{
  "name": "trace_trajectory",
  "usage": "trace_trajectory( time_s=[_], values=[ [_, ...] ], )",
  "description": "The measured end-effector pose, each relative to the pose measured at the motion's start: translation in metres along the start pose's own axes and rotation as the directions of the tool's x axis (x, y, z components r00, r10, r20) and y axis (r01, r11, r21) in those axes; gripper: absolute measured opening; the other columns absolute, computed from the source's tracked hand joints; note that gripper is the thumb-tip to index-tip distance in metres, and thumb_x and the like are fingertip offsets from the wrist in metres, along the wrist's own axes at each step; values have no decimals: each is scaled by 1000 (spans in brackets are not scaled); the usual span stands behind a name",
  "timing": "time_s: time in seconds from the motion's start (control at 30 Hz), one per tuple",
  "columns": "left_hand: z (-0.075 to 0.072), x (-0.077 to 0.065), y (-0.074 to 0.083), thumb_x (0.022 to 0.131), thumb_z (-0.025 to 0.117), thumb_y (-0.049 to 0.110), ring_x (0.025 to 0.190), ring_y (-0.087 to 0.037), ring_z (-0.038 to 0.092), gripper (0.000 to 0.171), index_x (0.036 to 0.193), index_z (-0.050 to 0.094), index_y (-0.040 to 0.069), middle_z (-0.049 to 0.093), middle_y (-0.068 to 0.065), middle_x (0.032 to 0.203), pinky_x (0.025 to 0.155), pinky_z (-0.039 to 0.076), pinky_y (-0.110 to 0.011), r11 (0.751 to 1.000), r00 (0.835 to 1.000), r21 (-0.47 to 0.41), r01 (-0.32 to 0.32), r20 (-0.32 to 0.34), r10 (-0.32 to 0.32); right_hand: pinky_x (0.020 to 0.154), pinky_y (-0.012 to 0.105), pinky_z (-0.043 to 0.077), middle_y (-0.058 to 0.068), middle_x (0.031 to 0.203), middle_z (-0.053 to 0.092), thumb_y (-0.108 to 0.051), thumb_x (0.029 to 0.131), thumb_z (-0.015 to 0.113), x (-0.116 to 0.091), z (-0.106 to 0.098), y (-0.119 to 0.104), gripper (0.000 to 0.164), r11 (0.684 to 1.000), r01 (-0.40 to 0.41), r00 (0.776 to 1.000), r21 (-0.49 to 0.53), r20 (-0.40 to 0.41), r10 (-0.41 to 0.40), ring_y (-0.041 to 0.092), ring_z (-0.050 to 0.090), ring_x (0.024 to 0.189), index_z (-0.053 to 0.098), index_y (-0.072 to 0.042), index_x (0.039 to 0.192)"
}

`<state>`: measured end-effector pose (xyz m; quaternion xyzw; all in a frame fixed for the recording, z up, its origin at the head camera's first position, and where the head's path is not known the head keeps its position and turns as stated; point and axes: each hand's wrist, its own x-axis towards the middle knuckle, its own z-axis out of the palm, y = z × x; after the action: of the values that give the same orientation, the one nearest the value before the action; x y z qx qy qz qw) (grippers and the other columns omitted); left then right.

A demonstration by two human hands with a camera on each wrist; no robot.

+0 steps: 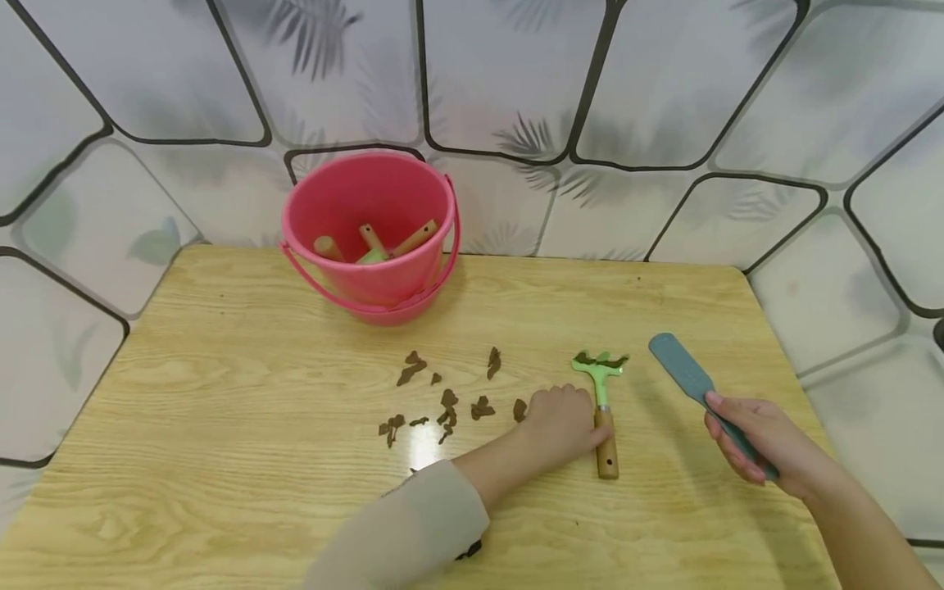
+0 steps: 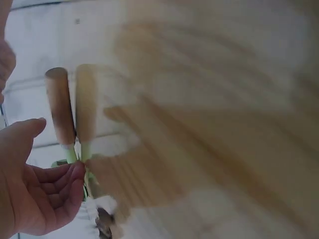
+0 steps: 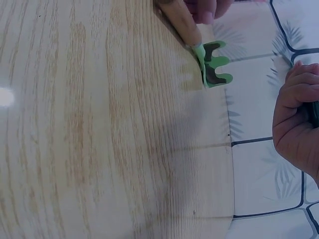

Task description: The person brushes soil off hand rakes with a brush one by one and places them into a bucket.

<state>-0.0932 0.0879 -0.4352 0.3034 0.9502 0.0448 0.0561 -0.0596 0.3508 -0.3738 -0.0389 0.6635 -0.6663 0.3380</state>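
A small hand rake (image 1: 607,442) with a light green head and wooden handle lies on the table, brown smears across its tines. Beside its handle is my left hand (image 1: 556,430), its thumb over the handle in the head view. From the left wrist, the thumb stands apart from the wooden handle (image 2: 61,107), and the loosely bent fingers (image 2: 62,191) reach the green neck. My right hand (image 1: 767,447) grips a blue-grey spatula (image 1: 682,367) by its handle, the flat blade pointing up and left above the table. Only part of the spatula shows in the right wrist view.
Several brown scraps (image 1: 448,406) lie scattered left of the rake. Near the wall stands a pink bucket (image 1: 369,283) with wooden-handled tools (image 1: 372,239) inside. A patterned wall (image 1: 494,65) borders the wooden table (image 1: 221,410) at the back and sides.
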Motion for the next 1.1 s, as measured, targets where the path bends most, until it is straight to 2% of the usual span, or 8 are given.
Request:
trace_trajectory(
  time_s=[0.1,0.2,0.37,0.53,0.73,0.87,0.93,1.1],
  values=[
    [-2,11,5,91,43,62,42,-8,37,58,52,42,19,41,5,51,34,31,-22,964,983,-210,160,121,-137,36,47,5,-9,54,50,-24,106,22,0,1,0,46,1000,9,1000,-6,3,-9,34,15,42,57,-14,80],
    [-5,18,9,87,45,68,42,-8,39,62,48,41,19,43,5,49,38,34,-22,948,960,-217,233,204,-190,36,48,6,-10,54,51,-24,106,22,1,2,0,46,1000,9,1000,-14,1,-9,34,16,42,58,-15,79],
    [-5,28,13,84,50,68,49,-10,47,61,49,48,19,53,3,58,43,39,-24,931,933,-223,290,282,-223,36,48,6,-11,54,52,-25,106,22,0,1,1,46,1000,4,1000,-24,-14,-4,33,18,42,58,-15,78],
    [-2,36,10,85,61,54,41,-9,47,52,49,53,17,52,4,49,39,38,-22,870,928,-385,307,324,-185,36,47,7,-11,54,52,-25,106,23,0,2,3,45,1000,7,1000,-20,-23,-8,25,23,38,58,-15,78],
    [-1,37,3,84,69,32,30,-11,50,41,52,60,9,54,-2,39,33,44,-20,666,907,-636,390,388,-160,36,47,7,-11,54,52,-25,106,24,1,3,4,45,1000,16,999,-15,-31,-17,25,24,39,57,-15,78],
    [-1,37,0,83,69,29,32,-13,53,36,56,61,6,57,-6,43,35,48,-23,586,902,-698,411,403,-153,36,47,7,-11,54,53,-25,106,23,1,3,5,45,1000,19,999,-9,-31,-20,25,24,39,58,-15,78],
    [1,37,-2,84,69,27,34,-14,54,33,60,60,5,59,-7,46,36,49,-25,522,899,-740,424,413,-146,36,47,7,-11,54,53,-25,106,23,0,3,5,45,1000,20,999,-10,-33,-21,25,24,39,58,-15,78],
    [6,35,-10,82,69,15,39,-16,56,21,69,57,3,60,-9,54,37,51,-26,198,858,-835,514,499,-124,36,47,7,-11,54,51,-25,106,24,-1,3,6,45,1000,21,999,-13,-40,-22,26,22,39,57,-15,78]
  ],
)
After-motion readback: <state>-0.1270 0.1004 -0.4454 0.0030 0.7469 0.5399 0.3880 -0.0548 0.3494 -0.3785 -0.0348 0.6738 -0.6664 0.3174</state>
